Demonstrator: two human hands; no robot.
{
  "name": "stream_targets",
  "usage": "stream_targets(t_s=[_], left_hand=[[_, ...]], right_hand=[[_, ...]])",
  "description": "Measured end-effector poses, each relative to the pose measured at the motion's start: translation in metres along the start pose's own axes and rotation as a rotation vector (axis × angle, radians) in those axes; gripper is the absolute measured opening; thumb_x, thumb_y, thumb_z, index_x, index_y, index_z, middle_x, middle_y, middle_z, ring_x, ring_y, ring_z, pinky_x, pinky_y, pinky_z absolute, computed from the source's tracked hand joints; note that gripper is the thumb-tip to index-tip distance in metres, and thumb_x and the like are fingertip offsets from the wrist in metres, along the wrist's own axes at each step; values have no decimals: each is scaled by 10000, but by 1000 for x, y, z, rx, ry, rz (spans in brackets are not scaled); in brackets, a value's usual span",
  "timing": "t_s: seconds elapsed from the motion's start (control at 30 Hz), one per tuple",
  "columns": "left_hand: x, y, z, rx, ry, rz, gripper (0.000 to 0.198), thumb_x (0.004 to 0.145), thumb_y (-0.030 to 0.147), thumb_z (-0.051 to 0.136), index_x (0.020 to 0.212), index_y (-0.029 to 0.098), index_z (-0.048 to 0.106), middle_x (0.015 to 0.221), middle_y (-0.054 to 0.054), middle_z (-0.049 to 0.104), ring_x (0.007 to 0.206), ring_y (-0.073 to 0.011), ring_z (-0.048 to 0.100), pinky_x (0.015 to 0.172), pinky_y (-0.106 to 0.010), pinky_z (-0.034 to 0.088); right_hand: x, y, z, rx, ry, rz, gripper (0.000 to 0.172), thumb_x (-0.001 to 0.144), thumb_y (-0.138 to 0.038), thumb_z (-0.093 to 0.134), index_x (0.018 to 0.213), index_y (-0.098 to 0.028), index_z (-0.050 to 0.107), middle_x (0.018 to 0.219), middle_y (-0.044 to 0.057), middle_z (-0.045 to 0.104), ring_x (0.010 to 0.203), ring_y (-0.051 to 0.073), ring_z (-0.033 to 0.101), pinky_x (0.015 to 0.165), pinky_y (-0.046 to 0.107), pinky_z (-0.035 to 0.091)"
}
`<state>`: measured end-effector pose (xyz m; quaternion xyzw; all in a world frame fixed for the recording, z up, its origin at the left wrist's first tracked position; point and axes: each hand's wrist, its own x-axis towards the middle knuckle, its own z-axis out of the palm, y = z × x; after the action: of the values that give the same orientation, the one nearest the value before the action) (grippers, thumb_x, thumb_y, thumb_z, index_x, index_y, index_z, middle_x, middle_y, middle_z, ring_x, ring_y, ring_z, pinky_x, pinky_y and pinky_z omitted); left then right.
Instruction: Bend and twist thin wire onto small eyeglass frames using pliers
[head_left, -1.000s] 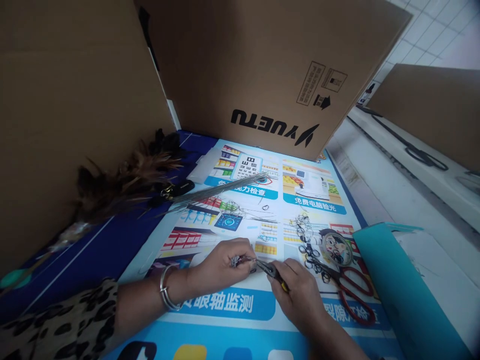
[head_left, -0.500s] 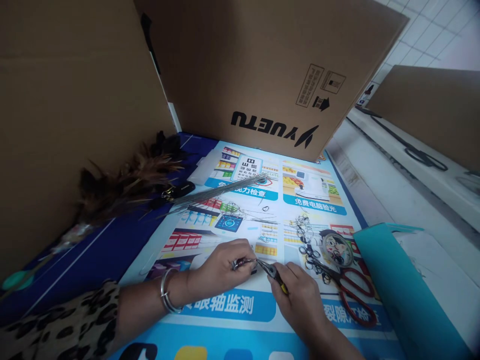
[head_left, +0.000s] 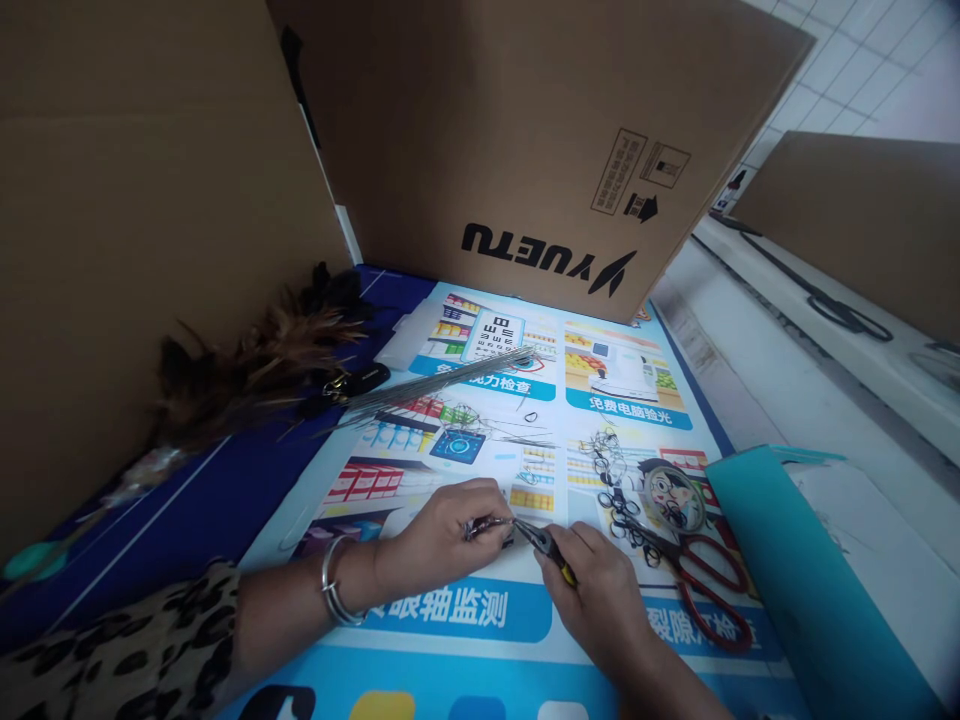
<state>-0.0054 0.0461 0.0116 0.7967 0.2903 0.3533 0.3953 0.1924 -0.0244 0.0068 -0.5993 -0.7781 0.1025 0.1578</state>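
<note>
Head view, bench from above. My left hand [head_left: 442, 535] pinches a short twisted wire [head_left: 486, 523] between thumb and fingers [head_left: 480, 500], which are closed tight on it just above the poster [head_left: 465, 610] covering the bench. My right hand [head_left: 600, 590] is wrapped around the pliers [head_left: 544, 542], whose nose meets the wire's right end. I cannot tell whether the nose bites the wire or only touches it. To the right of the hands lie a scatter of small dark rings [head_left: 619, 505] and red scissors [head_left: 709, 585], with a teal folder [head_left: 802, 570] beyond. A bundle [head_left: 450, 378] of straight wires lies farther back, near a feather duster [head_left: 255, 365], and boxes [head_left: 525, 150] wall the bench. By its look, the wire is light, thin and springy. It seems stiff enough to hold a bend, easy to kink, and small enough to slip from the fingers. It is best held close to the working end, left fingers just beside the pliers' nose, so that it cannot twist or flick away.
</note>
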Motion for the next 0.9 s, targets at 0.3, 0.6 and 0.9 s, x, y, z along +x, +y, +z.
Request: stream_targets(t_s=[0.3, 0.6, 0.9], left_hand=[[-1, 3, 0, -10, -5, -14, 120, 716, 46, 483, 696, 138, 557, 682, -17, 560, 630, -105, 504, 594, -212, 404], [0, 1, 1, -4, 2, -26, 108, 728, 67, 481, 680, 139, 546, 669, -13, 552, 614, -101, 494, 584, -210, 399], [-1, 0, 1, 15, -5, -20, 117, 720, 61, 474, 677, 142, 546, 667, -10, 552, 612, -100, 493, 583, -207, 391]], right_hand=[[0, 1, 0, 29, -24, -1, 234, 828, -252, 456, 1040, -195, 540, 873, 60, 546, 810, 180, 499, 678, 262, 403], [0, 0, 0, 0, 13, -29, 219, 817, -234, 462, 1012, -188, 549, 841, 58, 546, 787, 173, 506, 669, 258, 413], [-1, 0, 1, -48, 34, -44, 228, 816, -221, 454, 1022, -181, 544, 848, 67, 548, 786, 185, 508, 666, 278, 418]])
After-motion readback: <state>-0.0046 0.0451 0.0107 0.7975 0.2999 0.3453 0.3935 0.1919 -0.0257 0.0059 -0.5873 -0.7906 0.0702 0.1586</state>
